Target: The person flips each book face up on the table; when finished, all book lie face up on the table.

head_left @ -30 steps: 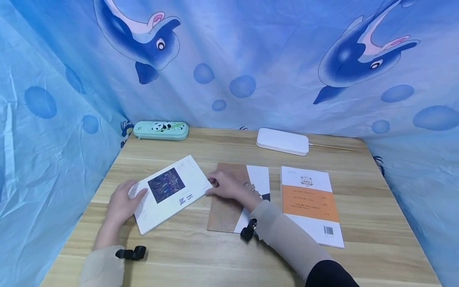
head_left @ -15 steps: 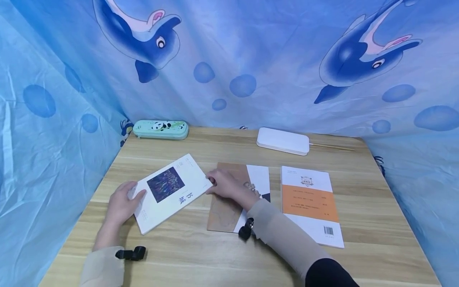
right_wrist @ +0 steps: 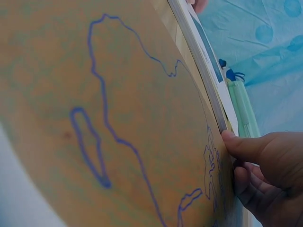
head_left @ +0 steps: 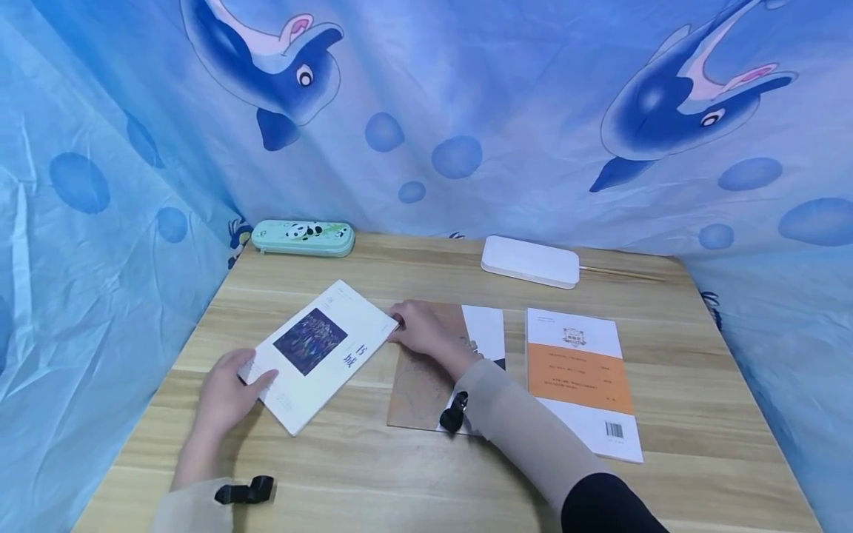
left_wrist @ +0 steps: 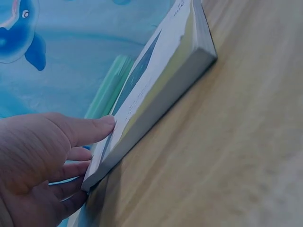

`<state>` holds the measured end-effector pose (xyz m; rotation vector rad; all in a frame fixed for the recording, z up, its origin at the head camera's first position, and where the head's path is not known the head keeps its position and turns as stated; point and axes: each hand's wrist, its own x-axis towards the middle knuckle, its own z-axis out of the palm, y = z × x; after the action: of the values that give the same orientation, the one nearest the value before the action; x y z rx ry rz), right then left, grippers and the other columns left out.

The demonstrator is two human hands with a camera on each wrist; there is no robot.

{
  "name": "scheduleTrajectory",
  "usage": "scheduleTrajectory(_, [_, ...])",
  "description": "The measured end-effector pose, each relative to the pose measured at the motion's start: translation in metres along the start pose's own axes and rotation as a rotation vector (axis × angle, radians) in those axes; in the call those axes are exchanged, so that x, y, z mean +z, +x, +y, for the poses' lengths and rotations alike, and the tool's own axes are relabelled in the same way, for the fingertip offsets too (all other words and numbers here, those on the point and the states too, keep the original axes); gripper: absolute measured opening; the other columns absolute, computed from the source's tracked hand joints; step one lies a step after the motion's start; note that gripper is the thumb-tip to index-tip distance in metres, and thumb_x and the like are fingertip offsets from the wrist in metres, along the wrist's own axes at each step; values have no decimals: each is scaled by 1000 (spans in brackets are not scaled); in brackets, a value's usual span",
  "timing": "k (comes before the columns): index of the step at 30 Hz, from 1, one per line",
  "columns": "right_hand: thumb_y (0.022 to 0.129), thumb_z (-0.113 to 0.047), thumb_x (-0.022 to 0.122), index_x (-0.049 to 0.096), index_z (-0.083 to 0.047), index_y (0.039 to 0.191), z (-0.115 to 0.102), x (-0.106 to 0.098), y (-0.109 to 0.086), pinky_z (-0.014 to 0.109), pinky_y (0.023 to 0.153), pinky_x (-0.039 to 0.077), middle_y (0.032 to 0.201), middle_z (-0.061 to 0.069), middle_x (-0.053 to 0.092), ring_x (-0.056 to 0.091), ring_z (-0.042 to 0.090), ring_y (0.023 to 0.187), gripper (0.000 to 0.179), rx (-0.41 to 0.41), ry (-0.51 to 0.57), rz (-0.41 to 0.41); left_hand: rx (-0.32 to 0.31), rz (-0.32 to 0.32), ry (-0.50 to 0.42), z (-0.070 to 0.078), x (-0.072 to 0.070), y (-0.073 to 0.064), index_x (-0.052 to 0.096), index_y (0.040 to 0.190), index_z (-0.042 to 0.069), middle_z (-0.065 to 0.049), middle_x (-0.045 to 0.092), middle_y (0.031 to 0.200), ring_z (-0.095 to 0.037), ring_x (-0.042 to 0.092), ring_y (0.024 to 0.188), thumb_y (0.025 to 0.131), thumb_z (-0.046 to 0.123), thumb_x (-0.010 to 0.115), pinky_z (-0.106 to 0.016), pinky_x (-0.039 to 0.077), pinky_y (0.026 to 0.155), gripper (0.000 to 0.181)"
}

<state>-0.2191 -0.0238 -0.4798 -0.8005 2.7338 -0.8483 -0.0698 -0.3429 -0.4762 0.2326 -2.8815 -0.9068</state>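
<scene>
A white paperback book (head_left: 323,355) with a dark square picture lies slanted on the left half of the table. My left hand (head_left: 228,389) grips its left corner; in the left wrist view the thumb rests on the cover and the other fingers are at the edge of the book (left_wrist: 156,90). At the far right corner, my right hand (head_left: 423,329) pinches the same book between thumb and curled fingers. Below that hand and forearm is a thin brown-and-white booklet (head_left: 416,392), partly covered. Its brown cover with blue outlines (right_wrist: 142,104) fills much of the right wrist view.
A white-and-orange book (head_left: 580,377) lies to the right of the booklet. Along the back are a mint panda pencil case (head_left: 303,238), a flat white box (head_left: 529,260) and a thin stick (head_left: 623,273). Blue dolphin curtains (head_left: 426,96) border the wooden table (head_left: 373,481).
The white book has turned counterclockwise, its right corner swinging away toward the back. My right hand has moved slightly back with that corner, while the left hand stays at the left corner.
</scene>
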Motion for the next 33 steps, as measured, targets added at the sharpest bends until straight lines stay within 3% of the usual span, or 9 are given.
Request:
scheduleTrajectory(6, [86, -21, 82, 73, -16, 100, 0, -1, 3, 18, 69, 50, 89, -5, 66, 58, 9, 79, 17, 40, 75, 36, 3, -19, -9, 1, 0, -11, 46, 134, -23, -45, 43, 137, -62, 42, 124, 92, 23, 76, -70, 36, 103, 69])
scheduleTrajectory(12, [94, -12, 73, 71, -10, 117, -1, -4, 5, 17, 73, 54, 101, 3, 72, 65, 10, 85, 23, 32, 104, 83, 12, -22, -18, 2, -3, -25, 50, 135, -19, -40, 46, 139, -59, 44, 125, 87, 33, 81, -69, 37, 104, 77])
scheduleTrajectory(15, [99, -9, 63, 69, -9, 125, -2, -4, 5, 17, 73, 55, 111, 7, 73, 66, 12, 88, 27, 38, 102, 88, 1, -50, -33, 2, -3, -30, 50, 136, -18, -38, 46, 141, -58, 42, 128, 82, 39, 85, -69, 36, 105, 86])
scheduleTrajectory(18, [100, -11, 61, 69, -8, 124, -2, -3, 6, 19, 70, 55, 107, 8, 72, 65, 13, 85, 26, 52, 110, 93, -13, -90, -57, 1, -4, -34, 49, 138, -17, -35, 44, 144, -55, 44, 128, 75, 41, 89, -68, 38, 103, 94])
scheduleTrajectory(21, [98, -17, 67, 69, -6, 124, -1, 0, 8, 20, 74, 56, 101, 6, 69, 64, 13, 86, 28, 44, 107, 99, -12, -103, -64, 1, -5, -38, 51, 137, -15, -31, 48, 143, -46, 53, 118, 71, 40, 92, -57, 47, 96, 95])
scheduleTrajectory(23, [96, -18, 71, 68, -5, 124, 0, 2, 10, 20, 79, 56, 102, 6, 67, 64, 13, 90, 31, 32, 104, 106, 2, -91, -61, 2, -3, -40, 54, 135, -14, -27, 52, 139, -39, 57, 108, 70, 36, 93, -44, 51, 88, 91])
scheduleTrajectory(27, [92, -13, 76, 68, 0, 122, 2, 5, 14, 20, 84, 56, 107, 9, 65, 64, 16, 95, 34, 5, 101, 134, 53, -33, -76, 3, 2, -45, 61, 129, -12, -21, 59, 129, -30, 59, 98, 69, 25, 95, -23, 49, 77, 78])
scheduleTrajectory(33, [91, -11, 77, 68, 1, 120, 5, 6, 21, 22, 84, 56, 105, 11, 65, 64, 20, 95, 33, -14, 123, 131, 80, 9, -123, 5, 8, -50, 64, 125, -11, -18, 62, 124, -30, 63, 97, 66, 17, 96, -13, 50, 74, 72])
